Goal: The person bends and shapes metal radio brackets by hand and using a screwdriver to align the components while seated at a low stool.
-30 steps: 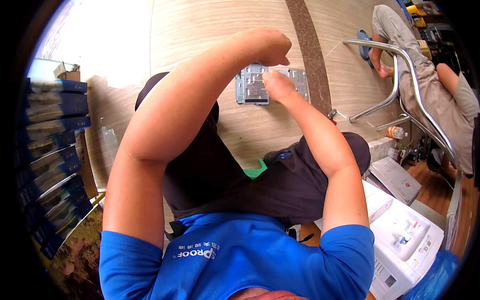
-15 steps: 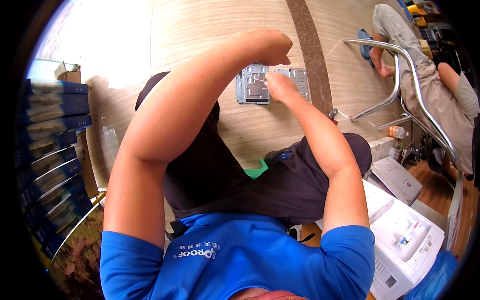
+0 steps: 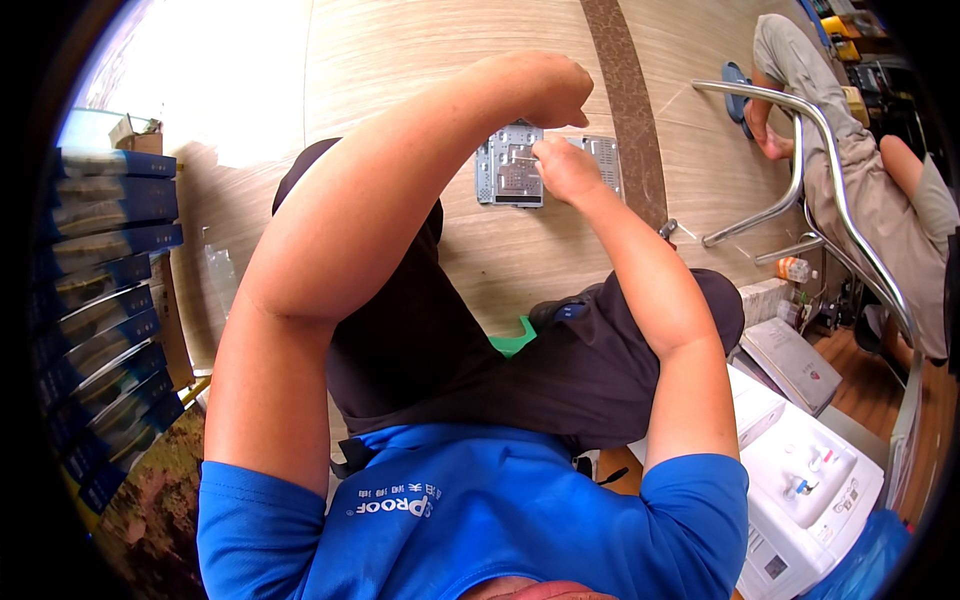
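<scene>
A grey metal electronics casing (image 3: 511, 198) with slots and cut-outs lies on the floor beyond my legs. A second perforated grey metal panel (image 3: 606, 160) sits against its right side. My right hand (image 3: 568, 168) is closed over the join between them, and a thin pale rod (image 3: 522, 158) points left from its fingertips across the casing. Bent at the wrist, my left hand (image 3: 558, 88) arches above the far edge of the casing with curled fingers. Whatever its fingertips hold is hidden from view.
A small dark-handled tool (image 3: 668, 228) lies right of my forearm. A bent metal-tube chair frame (image 3: 835, 180) stands farther right, by a seated person's legs (image 3: 820, 130). Blue boxes (image 3: 120, 215) are stacked at left. A white water dispenser (image 3: 810, 490) lies at lower right.
Both hands stay at the casing in nearly the same pose. The whole view has shifted very slightly; nothing has visibly been picked up or let go.
</scene>
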The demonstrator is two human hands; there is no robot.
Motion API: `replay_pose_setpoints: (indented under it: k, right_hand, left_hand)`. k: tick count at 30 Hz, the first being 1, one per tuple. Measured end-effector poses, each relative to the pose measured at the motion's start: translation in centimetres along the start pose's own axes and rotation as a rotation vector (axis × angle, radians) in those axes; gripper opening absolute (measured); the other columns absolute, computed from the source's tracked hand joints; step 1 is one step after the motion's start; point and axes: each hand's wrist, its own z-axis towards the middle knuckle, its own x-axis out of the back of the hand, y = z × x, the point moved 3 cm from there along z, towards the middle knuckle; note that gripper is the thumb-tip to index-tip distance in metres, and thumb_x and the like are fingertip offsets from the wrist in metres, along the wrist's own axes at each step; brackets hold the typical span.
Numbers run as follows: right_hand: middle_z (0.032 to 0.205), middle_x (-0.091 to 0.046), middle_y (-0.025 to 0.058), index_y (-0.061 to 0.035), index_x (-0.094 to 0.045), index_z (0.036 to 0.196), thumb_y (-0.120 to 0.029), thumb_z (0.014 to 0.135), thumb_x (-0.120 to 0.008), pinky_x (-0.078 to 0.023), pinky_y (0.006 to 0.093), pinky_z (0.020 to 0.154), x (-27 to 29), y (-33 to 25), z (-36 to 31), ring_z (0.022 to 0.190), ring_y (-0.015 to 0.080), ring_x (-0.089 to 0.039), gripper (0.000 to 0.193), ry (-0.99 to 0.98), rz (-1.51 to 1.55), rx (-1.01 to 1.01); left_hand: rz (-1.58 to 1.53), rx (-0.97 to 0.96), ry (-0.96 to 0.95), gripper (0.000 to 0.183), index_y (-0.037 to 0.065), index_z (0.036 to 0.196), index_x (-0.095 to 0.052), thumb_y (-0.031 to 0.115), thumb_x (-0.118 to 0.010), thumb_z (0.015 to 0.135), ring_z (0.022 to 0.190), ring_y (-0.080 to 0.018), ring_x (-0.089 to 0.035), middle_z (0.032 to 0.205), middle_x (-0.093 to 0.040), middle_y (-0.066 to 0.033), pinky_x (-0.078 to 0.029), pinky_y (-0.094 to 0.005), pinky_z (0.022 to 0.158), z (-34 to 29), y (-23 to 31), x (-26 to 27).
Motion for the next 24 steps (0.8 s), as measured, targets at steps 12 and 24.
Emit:
replay_pose_setpoints:
  k: [12,24]
  right_hand:
    - [0.106,-0.061,0.0205,-0.0095,-0.062,0.097,-0.014,0.091,-0.047,-0.052,0.0476,0.083,0.4,-0.4,-0.3,0.1,0.0375,-0.064,0.017,-0.049,-0.049,0.026]
    - [0.101,-0.061,0.0158,-0.0093,-0.067,0.086,-0.01,0.087,-0.054,-0.056,0.0435,0.078,1.2,-2.2,0.0,0.096,0.0318,-0.066,0.013,0.017,-0.201,0.127]
  left_hand:
    - [0.009,-0.006,0.003,0.038,0.002,0.109,-0.071,0.036,-0.063,0.094,0.103,-0.0352,-0.066,0.111,-0.07,-0.0166,-0.053,-0.0471,0.085,-0.1,0.3,0.1]
    - [0.007,-0.015,-0.03,0.045,0.002,0.12,-0.064,0.037,-0.063,0.092,0.106,-0.036,-0.064,0.112,-0.068,-0.018,-0.051,-0.0461,0.088,0.1,0.4,-0.1]
